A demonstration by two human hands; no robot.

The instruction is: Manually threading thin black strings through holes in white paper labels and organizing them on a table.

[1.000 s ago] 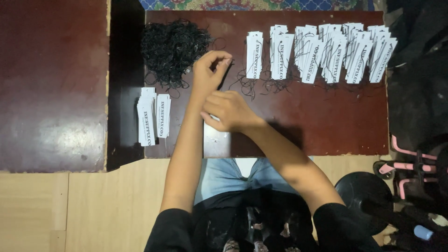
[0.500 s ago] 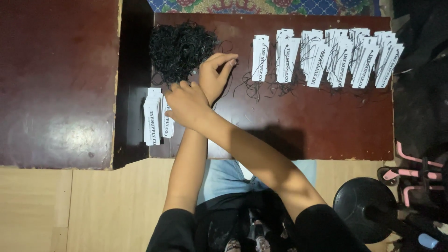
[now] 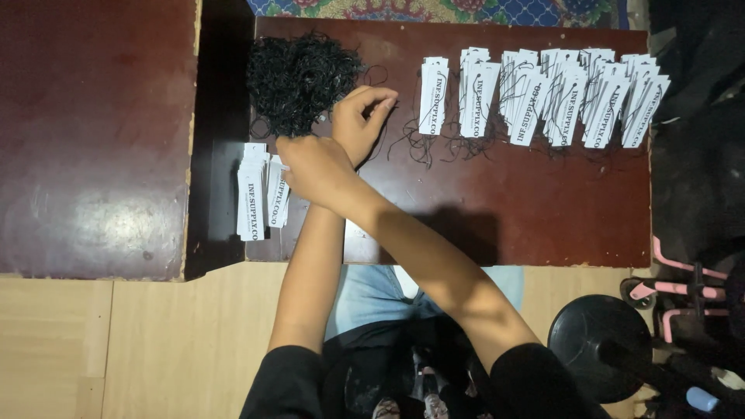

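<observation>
My right hand (image 3: 314, 167) reaches across onto the small stack of white tags (image 3: 260, 190), its grip hidden. My left hand (image 3: 363, 116), fingers curled, pinches black strings (image 3: 299, 74). Next, I judge, comes threading a string through a tag.

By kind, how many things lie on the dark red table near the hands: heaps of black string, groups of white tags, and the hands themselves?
Heap of black string: 1
Groups of white tags: 2, the small stack and the long row
Hands: 2, the right hand at the small stack, the left hand beside the heap
Total: 5
</observation>
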